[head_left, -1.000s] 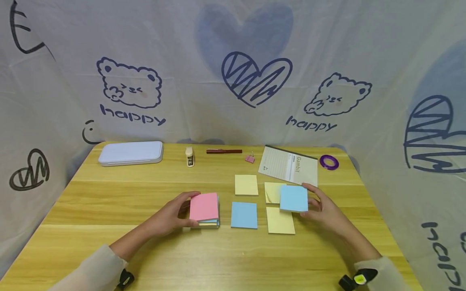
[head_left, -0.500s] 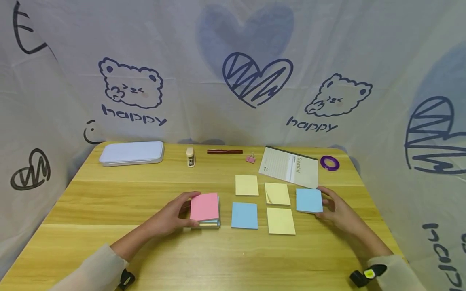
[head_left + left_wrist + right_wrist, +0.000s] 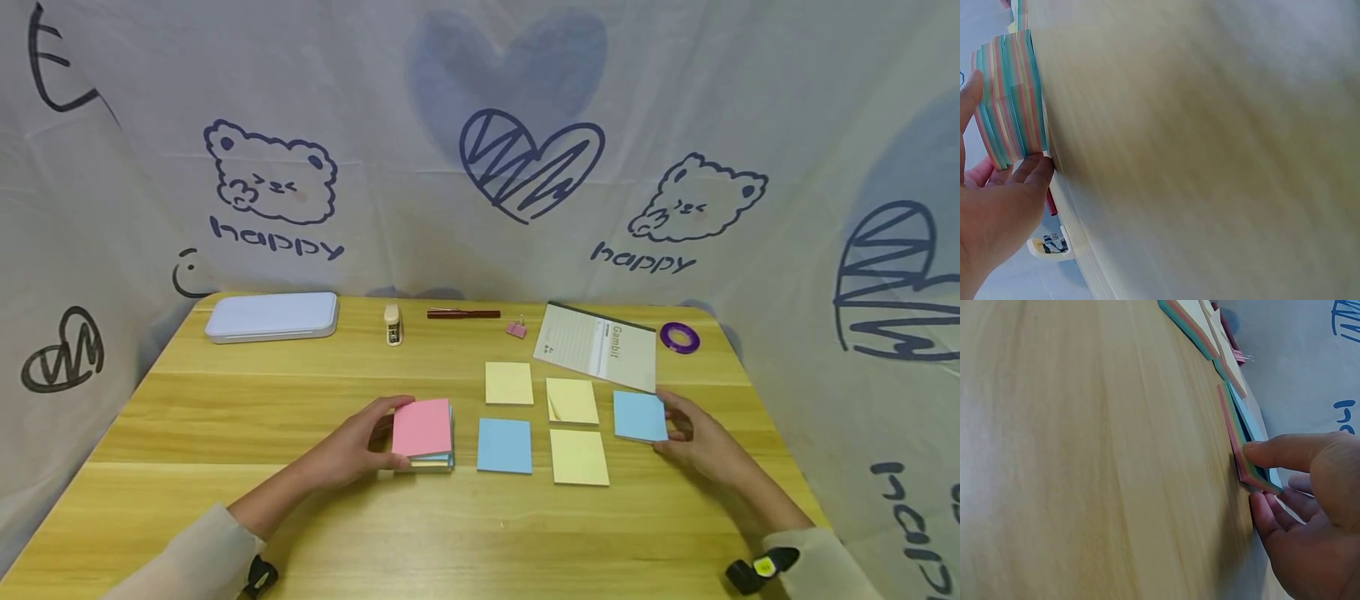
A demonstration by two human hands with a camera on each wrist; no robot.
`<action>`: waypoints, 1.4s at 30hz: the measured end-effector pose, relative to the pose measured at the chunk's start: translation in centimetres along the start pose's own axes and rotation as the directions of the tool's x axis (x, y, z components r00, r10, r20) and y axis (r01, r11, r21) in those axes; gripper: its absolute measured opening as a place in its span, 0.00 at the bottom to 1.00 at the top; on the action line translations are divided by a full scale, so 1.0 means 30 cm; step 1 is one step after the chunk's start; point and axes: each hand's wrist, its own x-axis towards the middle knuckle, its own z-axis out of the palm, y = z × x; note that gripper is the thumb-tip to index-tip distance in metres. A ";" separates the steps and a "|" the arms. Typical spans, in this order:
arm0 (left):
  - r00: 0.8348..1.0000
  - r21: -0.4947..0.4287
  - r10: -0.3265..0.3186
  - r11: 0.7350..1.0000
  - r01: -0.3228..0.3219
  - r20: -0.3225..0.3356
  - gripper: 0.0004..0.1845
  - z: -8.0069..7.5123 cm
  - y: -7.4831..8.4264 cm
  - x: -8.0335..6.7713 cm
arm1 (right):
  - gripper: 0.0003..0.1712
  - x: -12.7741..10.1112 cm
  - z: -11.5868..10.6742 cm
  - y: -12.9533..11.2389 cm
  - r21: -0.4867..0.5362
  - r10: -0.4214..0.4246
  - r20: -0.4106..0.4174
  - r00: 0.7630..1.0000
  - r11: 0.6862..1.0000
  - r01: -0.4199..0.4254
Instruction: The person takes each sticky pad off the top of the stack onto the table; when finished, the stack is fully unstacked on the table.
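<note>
My left hand (image 3: 393, 433) grips a thick multicoloured sticky-note stack (image 3: 422, 429) with a pink top sheet, thumb on its far edge and fingers on its near edge. The left wrist view shows the striped side of that stack (image 3: 1010, 100) between thumb and fingers. At the right, my right hand (image 3: 666, 423) pinches the right edge of a thin blue-topped pad (image 3: 637, 415) that lies low on the table. In the right wrist view the thumb lies on this pad (image 3: 1235, 434) and fingers sit under its edge.
Between the hands lie two yellow pads (image 3: 508, 382) (image 3: 572, 400), a blue pad (image 3: 504, 445) and a third yellow pad (image 3: 579, 457). Along the far edge stand a pale case (image 3: 272, 316), small stapler (image 3: 392, 323), red pen (image 3: 463, 314), pink clip (image 3: 515, 327), notebook (image 3: 600, 346), purple tape ring (image 3: 678, 337).
My right hand has carried the blue-topped pad rightwards off the yellow pads and lowered it to the table beside them. The left hand and its stack have stayed still.
</note>
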 end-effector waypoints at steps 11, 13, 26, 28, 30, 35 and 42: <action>1.000 -0.003 0.008 1.000 -0.008 -0.004 0.46 0.000 0.000 -0.003 | 0.49 -0.009 -0.019 -0.020 -0.063 0.005 -0.032 0.999 0.998 -0.007; 1.000 0.002 0.006 1.000 -0.006 -0.005 0.46 0.001 0.001 -0.004 | 0.49 -0.009 -0.015 -0.038 -0.060 -0.008 -0.041 0.999 0.998 0.006; 1.000 0.008 -0.003 1.000 0.003 0.000 0.46 0.000 0.001 -0.001 | 0.44 0.043 0.147 -0.257 0.127 -0.199 0.047 0.979 0.973 0.192; 1.000 0.010 -0.004 1.000 0.004 0.000 0.46 0.000 0.001 -0.001 | 0.43 0.059 0.181 -0.292 0.141 -0.217 0.076 0.973 0.969 0.205; 1.000 0.009 -0.003 1.000 0.003 0.002 0.46 -0.001 0.000 0.000 | 0.43 0.074 0.215 -0.327 0.156 -0.228 0.102 0.968 0.965 0.211; 1.000 0.000 0.004 1.000 -0.004 0.007 0.46 -0.001 0.000 0.001 | 0.44 0.112 0.306 -0.419 0.213 -0.246 0.172 0.954 0.955 0.208; 1.000 0.005 0.000 1.000 0.000 0.011 0.46 -0.001 0.002 -0.001 | 0.47 0.157 0.432 -0.544 0.243 -0.277 0.264 0.924 0.946 0.214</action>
